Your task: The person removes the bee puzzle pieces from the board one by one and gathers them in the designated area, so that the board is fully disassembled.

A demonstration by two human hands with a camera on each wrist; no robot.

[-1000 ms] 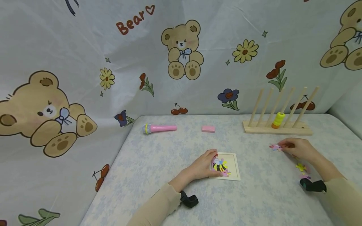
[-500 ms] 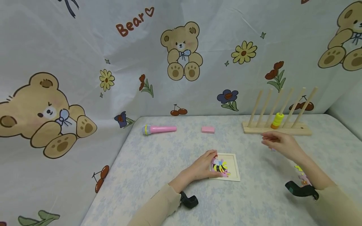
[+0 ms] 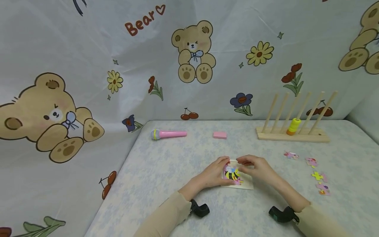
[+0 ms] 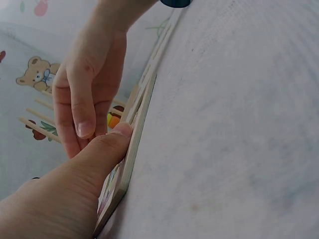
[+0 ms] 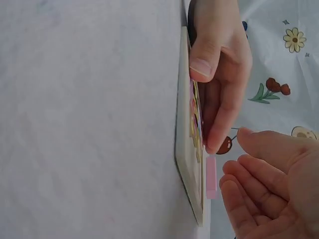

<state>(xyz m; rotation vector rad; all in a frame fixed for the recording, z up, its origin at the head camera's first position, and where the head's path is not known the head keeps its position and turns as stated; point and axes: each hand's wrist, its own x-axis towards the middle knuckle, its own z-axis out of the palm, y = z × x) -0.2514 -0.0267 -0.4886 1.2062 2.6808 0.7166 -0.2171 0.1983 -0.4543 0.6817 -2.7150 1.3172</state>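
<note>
A square wooden jigsaw tray (image 3: 248,181), partly filled with pieces showing a bee picture, lies flat on the table. My left hand (image 3: 211,172) holds its left side, thumb on the near edge and fingers at the far edge; the left wrist view shows that thumb (image 4: 107,149) on the rim. Over the tray's upper right is my right hand (image 3: 259,168). Its fingers (image 5: 259,194) are loosely bent, and no piece shows between them in the right wrist view. Loose jigsaw pieces lie to the right, among them a pink piece (image 3: 291,155) and a yellow one (image 3: 317,175).
Behind the loose pieces stands a wooden peg rack (image 3: 293,136) with yellow and orange beads on one peg. A pink block (image 3: 220,135) and a pink toy microphone (image 3: 169,134) lie near the back edge. A bear-print cloth (image 3: 133,65) hangs behind the table.
My right hand has left the pink piece at the right, rising and swinging left to the jigsaw tray. That piece stays on the table. My left hand keeps its hold.
</note>
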